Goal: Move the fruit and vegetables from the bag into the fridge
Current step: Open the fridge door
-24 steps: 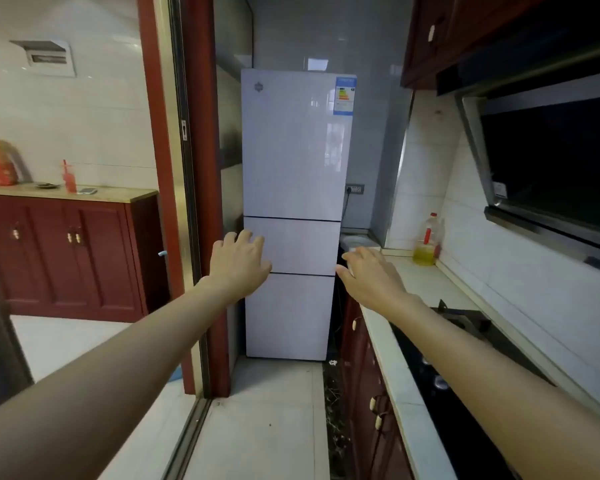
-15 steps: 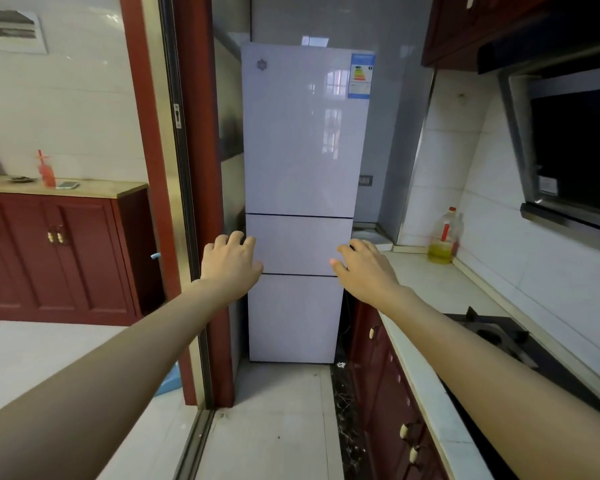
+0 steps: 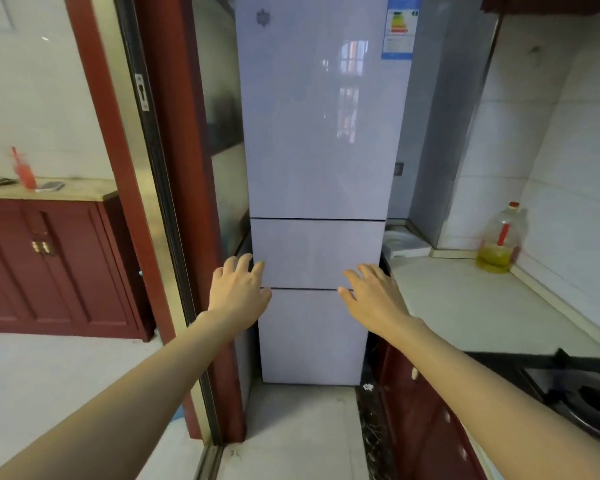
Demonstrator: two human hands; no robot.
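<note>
Both hands, left hand and right hand, reach empty with fingers spread toward the closed fridge at twelve o'clock; no bag visible, so nothing looks stored yet

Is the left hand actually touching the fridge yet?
Cannot tell. In the head view, the left hand overlaps the fridge edge; no contact or gap shows plainly.

Oil bottle on the pale counter (part full), red cabinet beyond the doorway
</note>
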